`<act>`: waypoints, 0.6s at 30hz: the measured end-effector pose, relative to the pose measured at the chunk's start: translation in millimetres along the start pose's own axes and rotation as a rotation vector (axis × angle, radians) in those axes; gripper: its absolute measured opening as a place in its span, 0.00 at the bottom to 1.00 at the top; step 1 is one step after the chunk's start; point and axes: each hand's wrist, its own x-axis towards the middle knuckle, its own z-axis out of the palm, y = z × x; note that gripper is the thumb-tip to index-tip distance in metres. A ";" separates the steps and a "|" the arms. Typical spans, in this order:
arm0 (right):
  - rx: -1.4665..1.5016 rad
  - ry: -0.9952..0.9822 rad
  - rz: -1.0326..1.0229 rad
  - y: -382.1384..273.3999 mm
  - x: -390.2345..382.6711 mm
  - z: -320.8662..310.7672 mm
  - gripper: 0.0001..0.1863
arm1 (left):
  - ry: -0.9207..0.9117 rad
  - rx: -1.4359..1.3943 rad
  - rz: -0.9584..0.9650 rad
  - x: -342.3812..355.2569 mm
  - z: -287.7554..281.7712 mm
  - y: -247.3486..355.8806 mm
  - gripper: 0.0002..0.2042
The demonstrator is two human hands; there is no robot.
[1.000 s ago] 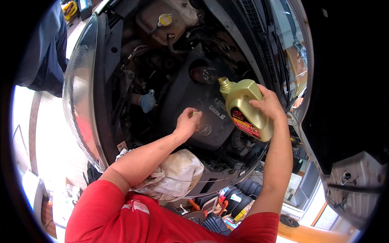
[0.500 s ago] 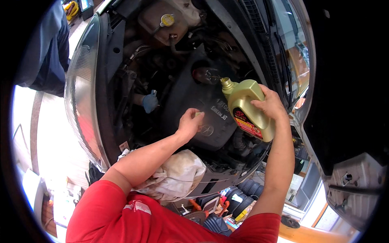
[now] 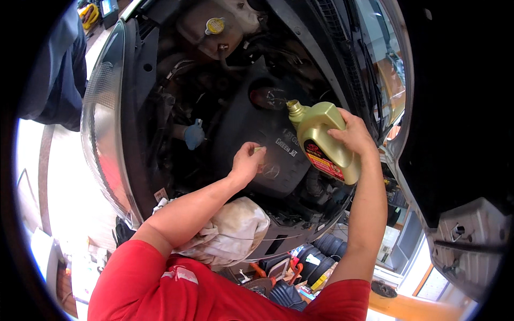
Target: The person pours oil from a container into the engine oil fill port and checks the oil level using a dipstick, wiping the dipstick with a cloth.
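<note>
My right hand (image 3: 354, 136) grips a gold oil bottle (image 3: 327, 125) by its handle. The bottle tilts left, its uncapped neck close to a clear plastic funnel (image 3: 272, 98) set in the opening of the black engine cover (image 3: 251, 128). Amber oil shows at the bottle's mouth; how much is flowing I cannot tell. Over the near part of the cover, my left hand (image 3: 246, 166) is closed, with a small gold cap (image 3: 259, 149) pinched between thumb and fingers. Most of that cap is hidden.
A stained white cloth (image 3: 235, 230) drapes over the car's front edge below my left forearm. A blue glove or cover (image 3: 194, 135) sits on a pipe left of the engine cover. The raised hood (image 3: 455, 134) stands at right; a person's dark trousers (image 3: 56, 75) show far left.
The whole view has shifted slightly, so the engine bay appears a little further left. Both hands keep their holds, and the bottle stays tilted by the funnel.
</note>
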 end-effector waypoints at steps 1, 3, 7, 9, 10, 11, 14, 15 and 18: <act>-0.001 0.003 0.004 0.5 0.0 0.3 0.33 | -0.001 0.009 -0.001 0.2 0.6 -0.3 0.17; 0.012 0.003 -0.001 1.7 0.7 0.6 0.32 | 0.005 0.035 -0.002 0.6 0.8 -0.7 0.17; 0.012 -0.009 -0.003 2.1 1.5 0.4 0.32 | 0.017 0.039 0.006 -0.1 1.0 -0.4 0.17; 0.000 -0.011 0.004 0.3 1.7 0.5 0.32 | 0.018 0.026 0.009 0.3 0.5 -1.6 0.16; 0.000 -0.011 0.008 0.6 1.7 0.8 0.32 | 0.019 0.028 0.005 -0.3 1.0 -1.3 0.16; 0.000 -0.011 0.012 1.0 1.8 1.1 0.32 | 0.020 0.029 0.001 -0.9 1.5 -0.9 0.16; -0.017 0.002 0.004 5.6 3.5 2.2 0.33 | 0.017 0.042 0.007 -1.6 1.2 -0.6 0.16; -0.013 0.003 0.005 6.3 3.5 2.1 0.33 | 0.020 0.044 0.009 -1.8 1.4 -0.8 0.16; -0.005 0.011 -0.003 5.0 3.3 1.7 0.33 | 0.028 0.055 0.015 -1.5 1.1 -0.9 0.17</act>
